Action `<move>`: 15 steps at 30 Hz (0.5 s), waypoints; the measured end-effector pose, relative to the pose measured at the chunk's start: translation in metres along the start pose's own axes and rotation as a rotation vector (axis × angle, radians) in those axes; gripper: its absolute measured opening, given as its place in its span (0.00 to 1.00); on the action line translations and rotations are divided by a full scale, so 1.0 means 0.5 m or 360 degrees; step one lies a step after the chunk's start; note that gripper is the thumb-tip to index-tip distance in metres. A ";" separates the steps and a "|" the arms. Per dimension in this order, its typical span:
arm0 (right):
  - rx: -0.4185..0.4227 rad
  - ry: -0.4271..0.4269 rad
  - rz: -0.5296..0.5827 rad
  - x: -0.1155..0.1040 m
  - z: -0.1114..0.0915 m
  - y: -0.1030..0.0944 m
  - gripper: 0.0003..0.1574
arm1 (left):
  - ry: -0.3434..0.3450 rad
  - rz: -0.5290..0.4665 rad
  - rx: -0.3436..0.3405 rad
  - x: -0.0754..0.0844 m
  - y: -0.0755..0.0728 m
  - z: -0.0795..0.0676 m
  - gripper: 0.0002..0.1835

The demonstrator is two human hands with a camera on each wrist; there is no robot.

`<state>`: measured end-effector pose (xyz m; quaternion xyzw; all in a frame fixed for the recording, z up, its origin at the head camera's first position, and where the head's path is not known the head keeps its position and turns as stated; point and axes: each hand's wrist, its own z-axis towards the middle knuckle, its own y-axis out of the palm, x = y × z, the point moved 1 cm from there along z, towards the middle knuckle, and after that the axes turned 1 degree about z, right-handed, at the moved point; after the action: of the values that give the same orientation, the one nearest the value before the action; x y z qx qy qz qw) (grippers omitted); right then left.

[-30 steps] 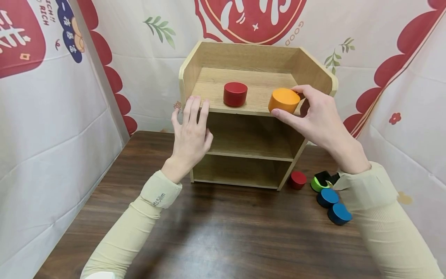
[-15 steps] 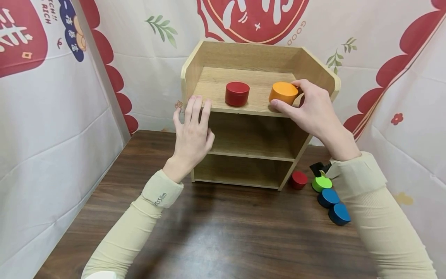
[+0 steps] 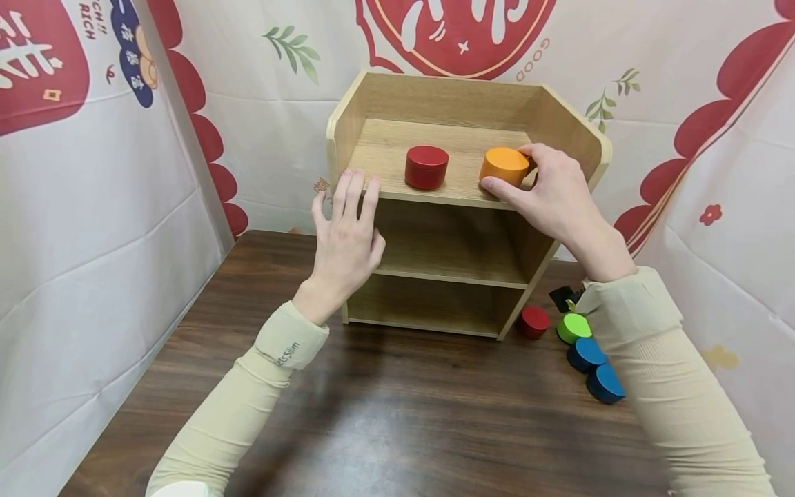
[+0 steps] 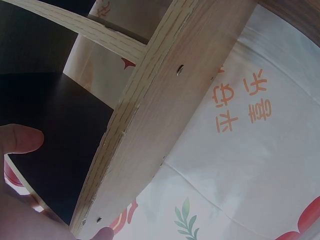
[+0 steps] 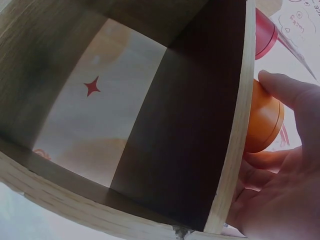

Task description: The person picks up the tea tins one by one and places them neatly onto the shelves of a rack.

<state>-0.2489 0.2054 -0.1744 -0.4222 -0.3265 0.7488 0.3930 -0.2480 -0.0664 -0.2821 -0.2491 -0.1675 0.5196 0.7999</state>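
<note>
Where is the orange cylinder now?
In the head view, the orange cylinder is held by the right hand at the top front of the wooden shelf, right of the upper red cylinder.

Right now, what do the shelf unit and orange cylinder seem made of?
Shelf unit: likely wood or wood-look board, pale and matte; grain and small edge chips show. Orange cylinder: perhaps coated metal or plastic, I can't tell which; smooth satin finish, with a thin seam near one end.

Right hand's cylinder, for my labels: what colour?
The cylinder is orange, clearest in the head view.
</note>
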 end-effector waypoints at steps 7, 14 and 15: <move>-0.0012 0.0000 -0.0022 0.002 0.003 0.004 0.42 | 0.0000 -0.0004 0.0005 0.001 0.001 -0.001 0.38; -0.0049 0.0011 -0.0029 0.002 0.004 0.006 0.44 | -0.0004 -0.0002 0.0000 0.000 0.001 -0.001 0.38; -0.0052 0.0012 -0.0031 0.001 0.004 0.007 0.44 | -0.0005 0.0000 -0.0004 -0.001 0.001 -0.001 0.38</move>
<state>-0.2518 0.2038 -0.1765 -0.4281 -0.3411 0.7380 0.3945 -0.2484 -0.0666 -0.2827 -0.2492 -0.1694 0.5198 0.7994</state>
